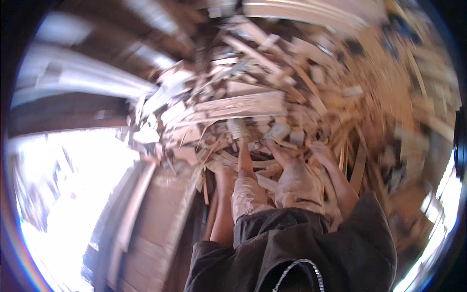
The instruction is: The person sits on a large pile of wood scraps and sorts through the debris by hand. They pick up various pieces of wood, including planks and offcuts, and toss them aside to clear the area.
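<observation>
I am standing in a heap of wood offcuts (277, 68), my shoes (237, 129) planted among the pieces. My left hand (222, 169) hangs beside my left leg, near the scraps; blur hides its fingers. To the right of my right knee, my right hand (320, 150) hovers by the offcuts, its fingers loosely apart and nothing visible in them. Beyond my feet a wide pale board (238, 106) lies across the pile.
A wooden board surface (160, 209) runs along my left, next to a bright opening (63, 185). Long boards (311, 12) lie at the far end. Sawdust-coloured ground (384, 78) spreads at the far right, and thin strips (358, 168) lean near my right arm.
</observation>
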Demonstrator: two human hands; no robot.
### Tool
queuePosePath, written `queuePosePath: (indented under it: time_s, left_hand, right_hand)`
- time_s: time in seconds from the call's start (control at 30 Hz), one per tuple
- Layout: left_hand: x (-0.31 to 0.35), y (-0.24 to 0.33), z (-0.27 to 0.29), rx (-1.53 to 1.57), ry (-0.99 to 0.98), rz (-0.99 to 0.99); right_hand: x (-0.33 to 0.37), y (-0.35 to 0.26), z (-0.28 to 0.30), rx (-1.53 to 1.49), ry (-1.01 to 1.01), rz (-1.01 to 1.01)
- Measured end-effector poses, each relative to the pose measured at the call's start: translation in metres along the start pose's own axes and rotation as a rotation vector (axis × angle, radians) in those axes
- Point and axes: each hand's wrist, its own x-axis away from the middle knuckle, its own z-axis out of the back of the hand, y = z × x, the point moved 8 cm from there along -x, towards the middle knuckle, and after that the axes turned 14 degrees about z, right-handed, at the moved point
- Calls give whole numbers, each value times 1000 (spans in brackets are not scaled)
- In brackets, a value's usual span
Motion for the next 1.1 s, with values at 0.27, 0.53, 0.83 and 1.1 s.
queuePosePath:
  time_s: [0.27,0.53,0.83,1.1]
  left_hand:
    - [-50,22,89,-334,57,-205]
    - [-1,110,-88,-547,-336,-57]
    - [59,202,-211,-674,-515,-67]
    - [33,182,-198,-870,-384,52]
  right_hand:
    - [80,5,-83,-70,186,-74]
    - [151,130,-56,-517,496,-509]
    - [223,187,-131,-613,530,-739]
    - [262,210,-154,-928,580,-934]
